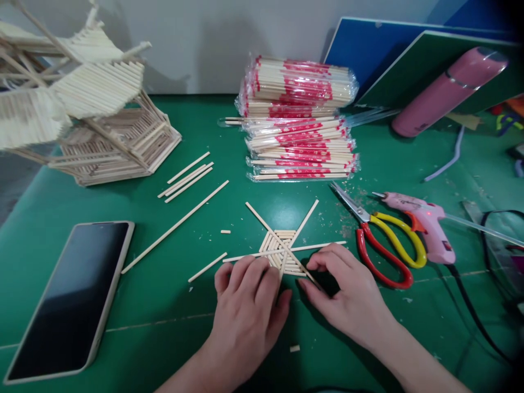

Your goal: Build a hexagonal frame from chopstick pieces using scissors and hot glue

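A small hexagonal piece of pale wooden sticks [293, 267] lies flat on the green table, with three long sticks crossing over its middle and reaching past its edges. My left hand [248, 305] rests at its lower left, fingers curled down; the near end of one crossing stick [303, 221] runs in beside its thumb. What its fingertips touch is partly hidden. On the lower right, the thumb and forefinger of my right hand [347, 289] close around the near end of another crossing stick [262, 221]. The third stick [323, 246] lies almost level across the piece.
Loose sticks [176, 226] and a phone [69, 300] lie left, below a stick-built model [118, 136]. Wrapped chopstick packs [301, 131] are stacked behind. Scissors [362, 215], a pink glue gun [434, 224] with its cord, and a pink bottle [450, 90] are on the right.
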Available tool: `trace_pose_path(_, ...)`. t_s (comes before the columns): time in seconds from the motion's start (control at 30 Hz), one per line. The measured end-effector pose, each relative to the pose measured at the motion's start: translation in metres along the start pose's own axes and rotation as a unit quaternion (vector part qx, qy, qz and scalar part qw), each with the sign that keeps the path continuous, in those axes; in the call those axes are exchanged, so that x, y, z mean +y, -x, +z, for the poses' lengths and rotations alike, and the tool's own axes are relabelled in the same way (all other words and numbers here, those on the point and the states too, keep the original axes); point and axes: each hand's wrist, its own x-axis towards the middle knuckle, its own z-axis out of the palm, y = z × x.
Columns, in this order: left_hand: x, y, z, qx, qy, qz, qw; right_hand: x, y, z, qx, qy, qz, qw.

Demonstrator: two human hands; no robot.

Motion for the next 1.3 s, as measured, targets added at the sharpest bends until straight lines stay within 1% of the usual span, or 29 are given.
trace_pose_path(0.13, 0.001, -0.005, 0.000, 0.009, -0.018, 0.017, 1.000, 0.001, 0.001, -0.003, -0.019, 0.006, 0.011, 1.000)
trace_pose_path(0.2, 0.000, -0.009, 0.001, 0.000, -0.028, 0.035, 0.999, 0.001, -0.001, -0.004, -0.028, 0.014, 0.013, 0.999)
trace_pose_path(0.37, -0.004, -0.018, 0.002, -0.081, -0.017, 0.065, 0.994, 0.001, -0.006, -0.008, -0.050, 0.021, 0.010, 0.998)
trace_pose_path(0.43, -0.006, -0.020, 0.002, -0.099, -0.014, 0.068, 0.993, 0.000, -0.007, -0.009, -0.055, 0.022, 0.010, 0.998)
trace_pose_path(0.73, -0.008, -0.023, 0.006, -0.088, 0.008, 0.068, 0.994, 0.000, -0.010, -0.009, -0.086, 0.032, 0.028, 0.995)
trace_pose_path(0.93, -0.008, -0.025, 0.003, -0.107, 0.025, 0.058, 0.992, 0.001, -0.012, -0.017, -0.120, 0.001, 0.022, 0.993)
trace_pose_path(1.2, -0.010, -0.025, 0.000, -0.141, 0.054, 0.049, 0.987, 0.001, -0.008, -0.015, -0.100, -0.001, 0.029, 0.995)
trace_pose_path(1.3, -0.010, -0.025, 0.001, -0.144, 0.054, 0.053, 0.987, 0.000, -0.007, -0.013, -0.097, 0.006, 0.031, 0.995)
